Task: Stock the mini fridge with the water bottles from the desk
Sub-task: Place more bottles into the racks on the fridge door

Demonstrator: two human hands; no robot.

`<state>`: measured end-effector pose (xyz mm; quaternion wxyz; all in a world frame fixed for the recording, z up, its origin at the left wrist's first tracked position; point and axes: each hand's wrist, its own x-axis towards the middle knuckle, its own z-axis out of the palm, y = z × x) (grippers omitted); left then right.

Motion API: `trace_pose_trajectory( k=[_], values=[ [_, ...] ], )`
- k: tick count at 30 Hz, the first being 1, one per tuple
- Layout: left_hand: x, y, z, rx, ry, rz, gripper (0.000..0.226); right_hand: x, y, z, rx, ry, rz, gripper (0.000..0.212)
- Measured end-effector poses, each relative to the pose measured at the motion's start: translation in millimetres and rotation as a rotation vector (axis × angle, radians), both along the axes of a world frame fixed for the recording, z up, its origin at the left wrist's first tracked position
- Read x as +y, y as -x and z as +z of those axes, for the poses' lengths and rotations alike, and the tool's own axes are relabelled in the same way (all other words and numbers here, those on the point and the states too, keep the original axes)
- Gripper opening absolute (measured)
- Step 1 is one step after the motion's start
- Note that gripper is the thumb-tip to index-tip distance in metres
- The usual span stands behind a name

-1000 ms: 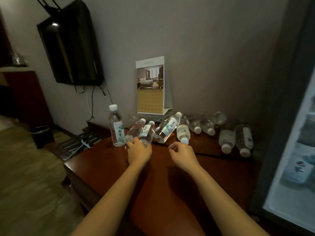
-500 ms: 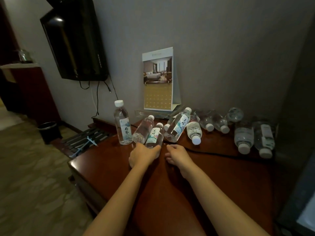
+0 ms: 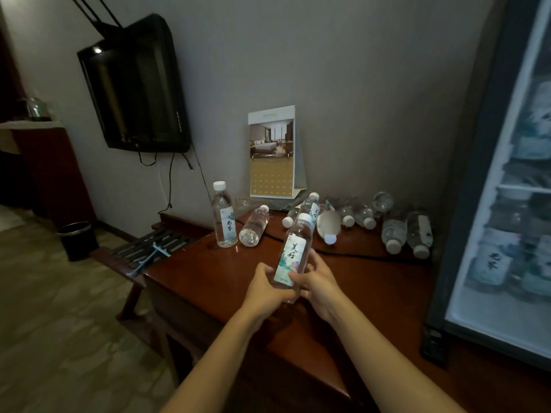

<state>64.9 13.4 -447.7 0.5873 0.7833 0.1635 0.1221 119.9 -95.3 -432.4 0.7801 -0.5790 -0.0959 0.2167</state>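
A clear water bottle (image 3: 293, 251) with a white cap and a pale printed label is lifted off the dark wooden desk (image 3: 208, 272), tilted cap-away. My left hand (image 3: 264, 289) grips its lower left side, and my right hand (image 3: 317, 281) grips its lower right side. One bottle (image 3: 223, 216) stands upright at the desk's back left. Beside it another bottle (image 3: 253, 226) lies on its side. Several more lie along the wall, as far as a pair (image 3: 407, 234) near the fridge. The mini fridge (image 3: 507, 204) at the right shows bottles behind its glass front.
A standing calendar card (image 3: 272, 153) leans at the wall behind the bottles. A black wall television (image 3: 137, 87) hangs at the left with cables dangling. A slatted luggage rack (image 3: 149, 248) adjoins the desk's left end, and a black bin (image 3: 78, 239) stands on the floor.
Both hands have closed on one lying bottle and raised it off the desk toward me. The view has swung right, bringing the fridge front back into sight.
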Motion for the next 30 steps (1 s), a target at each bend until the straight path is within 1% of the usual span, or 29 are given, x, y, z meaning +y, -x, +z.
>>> trace_pose_trajectory(
  k=[2,5,9,14,17,21,25,30],
  values=[
    [-12.6,10.7,4.9,-0.067,0.025,-0.045,0.052,-16.4,7.6,7.0,-0.044,-0.025,-0.001,0.083],
    [-32.0,18.6,18.5,-0.200,0.068,-0.086,0.062,-39.3,18.1,21.5,-0.111,-0.059,-0.014,0.082],
    [-59.5,27.6,41.5,-0.311,0.015,-0.211,0.080,-73.2,34.9,43.4,-0.183,-0.131,-0.051,0.082],
    [-100.1,34.9,60.9,-0.393,0.021,-0.354,0.094,-116.9,51.2,67.8,-0.331,-0.062,-0.113,0.085],
    [-128.7,40.2,71.8,-0.449,0.042,-0.443,0.089,-147.2,61.3,82.4,-0.418,0.005,-0.176,0.086],
    [-169.0,45.2,88.2,-0.499,0.089,-0.561,0.080,-191.8,84.1,106.4,-0.522,0.129,-0.261,0.082],
    [-206.4,48.5,104.4,-0.543,0.103,-0.638,0.088,-236.0,108.6,128.5,-0.610,0.214,-0.360,0.085],
    [-256.7,60.3,133.2,-0.620,0.059,-0.724,0.095,-288.1,142.0,156.2,-0.713,0.228,-0.498,0.084]
  ],
)
